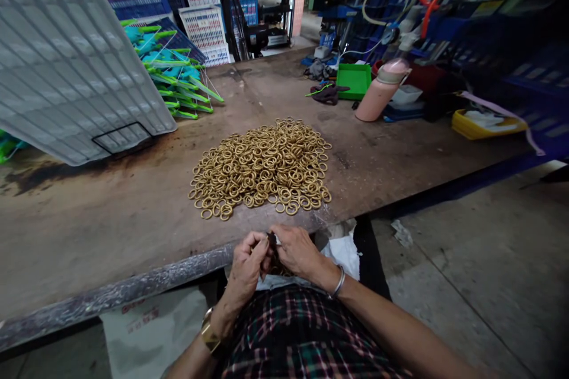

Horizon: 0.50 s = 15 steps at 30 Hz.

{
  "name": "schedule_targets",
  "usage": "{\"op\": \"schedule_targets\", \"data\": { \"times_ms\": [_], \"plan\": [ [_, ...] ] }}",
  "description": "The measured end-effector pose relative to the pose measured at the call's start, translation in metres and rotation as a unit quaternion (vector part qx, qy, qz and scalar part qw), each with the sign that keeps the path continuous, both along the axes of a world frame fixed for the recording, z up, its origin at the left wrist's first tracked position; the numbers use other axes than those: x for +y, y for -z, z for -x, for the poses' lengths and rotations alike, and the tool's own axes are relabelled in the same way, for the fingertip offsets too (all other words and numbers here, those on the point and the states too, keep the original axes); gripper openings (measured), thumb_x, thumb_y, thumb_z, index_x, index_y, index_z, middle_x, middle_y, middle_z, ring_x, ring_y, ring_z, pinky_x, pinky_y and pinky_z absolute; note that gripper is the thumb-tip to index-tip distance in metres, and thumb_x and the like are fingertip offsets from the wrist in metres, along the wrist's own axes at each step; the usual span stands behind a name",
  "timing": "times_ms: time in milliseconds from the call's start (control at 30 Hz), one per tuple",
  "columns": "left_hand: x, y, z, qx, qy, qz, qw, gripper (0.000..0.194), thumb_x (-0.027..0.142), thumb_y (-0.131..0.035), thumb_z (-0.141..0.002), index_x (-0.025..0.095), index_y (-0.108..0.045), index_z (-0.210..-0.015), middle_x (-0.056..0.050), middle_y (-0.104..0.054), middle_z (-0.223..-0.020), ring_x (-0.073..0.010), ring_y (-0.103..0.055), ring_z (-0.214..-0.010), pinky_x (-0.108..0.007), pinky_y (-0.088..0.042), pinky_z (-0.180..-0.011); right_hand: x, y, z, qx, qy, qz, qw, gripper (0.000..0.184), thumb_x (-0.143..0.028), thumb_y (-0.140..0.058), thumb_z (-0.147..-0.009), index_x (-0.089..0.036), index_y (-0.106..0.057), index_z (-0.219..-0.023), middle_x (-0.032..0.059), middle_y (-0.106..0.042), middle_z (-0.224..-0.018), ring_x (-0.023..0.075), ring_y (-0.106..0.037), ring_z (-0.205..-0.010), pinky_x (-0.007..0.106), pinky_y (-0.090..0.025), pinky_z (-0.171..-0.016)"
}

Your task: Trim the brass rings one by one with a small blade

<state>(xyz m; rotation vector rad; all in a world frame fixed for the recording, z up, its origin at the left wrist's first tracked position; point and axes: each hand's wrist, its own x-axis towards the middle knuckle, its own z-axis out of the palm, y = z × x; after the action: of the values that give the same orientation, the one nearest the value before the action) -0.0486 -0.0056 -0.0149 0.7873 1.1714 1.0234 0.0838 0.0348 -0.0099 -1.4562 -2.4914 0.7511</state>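
A big heap of brass-coloured rings [263, 167] lies on the worn brown table [133, 213], just beyond my hands. My left hand [246, 269] and my right hand [297, 251] meet at the table's near edge, above my lap. Both have their fingers pinched together on a small dark object [272, 244] held between them; I cannot make out what it is. A plaid garment [302, 331] covers my lap below the hands. A bangle is on my right wrist and a gold watch on my left.
A large white plastic crate [66, 53] leans at the back left, beside green and teal hangers [178, 74]. A pink bottle [382, 90], a green tray [354, 79] and a yellow tray [484, 124] stand at the right. Stacked crates fill the background. Concrete floor lies to the right.
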Motion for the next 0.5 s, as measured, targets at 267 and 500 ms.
{"op": "schedule_targets", "data": {
  "times_ms": [267,500],
  "plan": [
    [-0.0003,-0.0010,-0.0025,0.046,0.001,-0.020,0.999,0.033,0.049,-0.053,-0.076,0.017,-0.047,-0.067,0.008,-0.040,-0.042,-0.0038,-0.031,-0.032,-0.016,-0.025,-0.034,-0.0020,-0.0055,-0.0019,-0.036,-0.006,0.014,0.999,0.025,-0.010,-0.040,-0.076,-0.017,-0.052,-0.096,0.0053,-0.063,-0.083,0.0163,-0.056,-0.074,0.025,-0.031,-0.061],
    [0.0004,-0.0042,-0.0034,0.075,-0.007,-0.022,0.997,0.034,0.049,-0.055,-0.074,0.018,-0.046,-0.064,0.008,-0.040,-0.041,-0.0042,-0.031,-0.031,-0.016,-0.025,-0.033,-0.0049,-0.0060,0.0002,-0.046,-0.006,0.001,0.999,0.024,-0.011,-0.040,-0.077,-0.017,-0.052,-0.097,0.0058,-0.064,-0.085,0.0169,-0.057,-0.073,0.026,-0.030,-0.059]
  ]
}}
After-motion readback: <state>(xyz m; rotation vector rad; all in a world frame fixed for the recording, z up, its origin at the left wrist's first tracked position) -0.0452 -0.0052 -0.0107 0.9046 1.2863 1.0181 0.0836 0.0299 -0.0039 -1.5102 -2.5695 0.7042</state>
